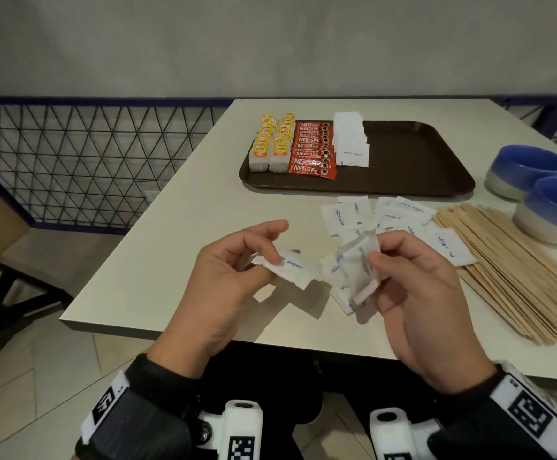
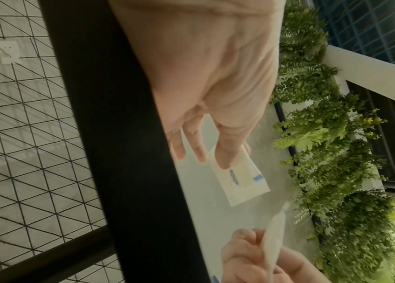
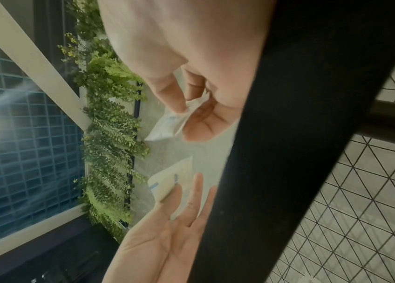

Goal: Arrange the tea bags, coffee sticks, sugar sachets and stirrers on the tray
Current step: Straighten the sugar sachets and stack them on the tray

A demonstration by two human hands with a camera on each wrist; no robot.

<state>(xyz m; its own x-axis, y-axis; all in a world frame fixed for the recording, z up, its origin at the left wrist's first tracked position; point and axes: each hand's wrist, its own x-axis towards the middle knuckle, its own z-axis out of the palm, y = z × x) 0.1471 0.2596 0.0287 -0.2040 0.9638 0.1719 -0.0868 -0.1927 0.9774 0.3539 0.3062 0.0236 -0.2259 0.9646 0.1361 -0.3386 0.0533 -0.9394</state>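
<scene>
Sachets in both hands: left hand (image 1: 234, 263) pinches one sugar sachet (image 1: 292, 268), right hand (image 1: 413, 277) grips a blurred bunch (image 1: 358, 270), probably several. Square them before adding to the tray (image 1: 413, 161) row.

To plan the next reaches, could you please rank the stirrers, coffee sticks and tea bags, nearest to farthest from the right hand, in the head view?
From the right hand:
1. Stirrers, on the table to its right.
2. Coffee sticks, on the tray ahead.
3. Tea bags, at the tray's left end.

matt brown plastic tray (image 1: 420, 154); white paper sugar sachets (image 1: 351, 141), one blurred, perhaps crinkled; glossy red foil coffee sticks (image 1: 310, 151); pale bare wood stirrers (image 1: 516, 277); smooth matt cream table (image 1: 171, 227); glazed bowls (image 1: 529, 171).
</scene>
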